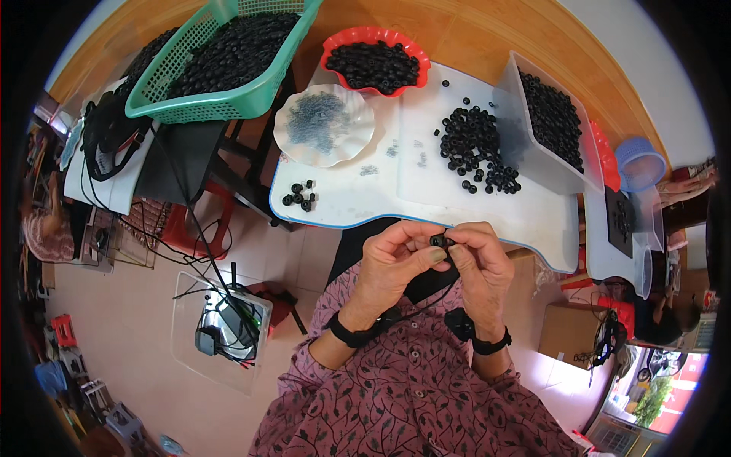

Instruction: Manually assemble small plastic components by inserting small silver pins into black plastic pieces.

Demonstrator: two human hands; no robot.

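My left hand [403, 255] and my right hand [481, 263] meet just off the front edge of the white table [350, 206]. Pinched between their thumbs and fingertips is a small black plastic part [438, 241], rounded, with a hole showing in it; the fingers cover the rest. On the table's left corner sit several finished-looking black pieces [297, 196]. Farther right spreads a pile of black round pieces [472, 141]. A white scalloped plate [288, 137] carries a heap of small, thin, silvery springs [318, 118], and a few more lie loose beside it.
A red bowl [421, 57] and a green basket [251, 107], both full of black pieces, stand at the back and left. On the right is a clear bin [525, 156] of black pieces. Cables [190, 206] hang left over an open plastic box [263, 305] on the floor.
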